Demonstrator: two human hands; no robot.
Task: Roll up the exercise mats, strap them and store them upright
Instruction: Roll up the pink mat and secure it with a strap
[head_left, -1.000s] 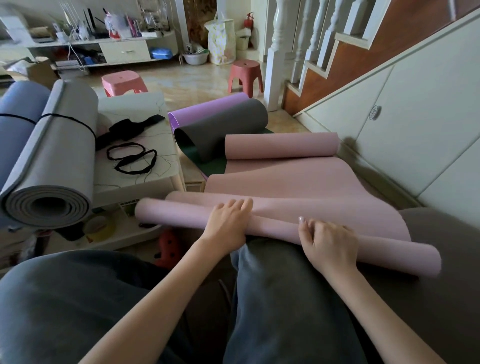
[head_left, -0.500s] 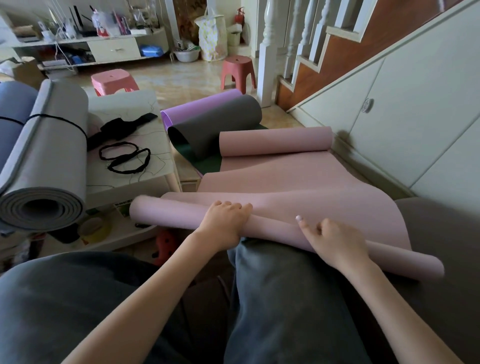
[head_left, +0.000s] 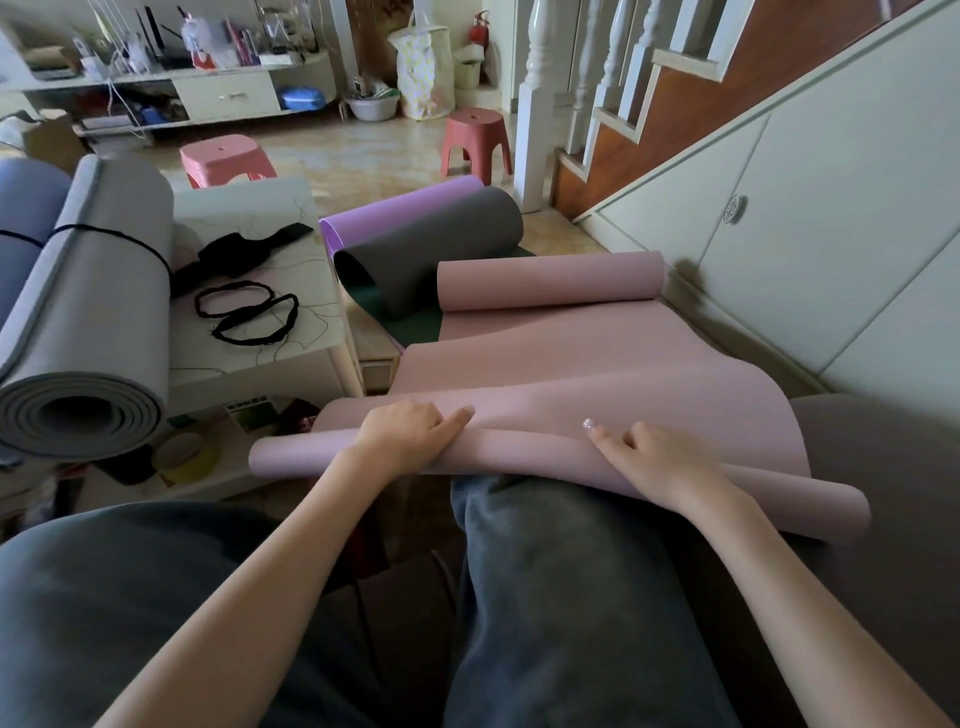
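The tiled floor (head_left: 363, 161) ran back to a cluttered shelf unit (head_left: 223, 93), two stools and a staircase (head_left: 649, 104). A low white desk (head_left: 270, 358) carried black straps (head_left: 244, 312) and a strapped grey mat (head_left: 88, 332). The pink mat (head_left: 571, 364) lay across the person's knees, its near end rolled. The left hand (head_left: 410, 434) curled its grip over the roll; the right hand (head_left: 660, 460) pressed it with straight, relaxed fingers. Compared with a second earlier, the roll sat further along the sheet and the right fingers had flattened.
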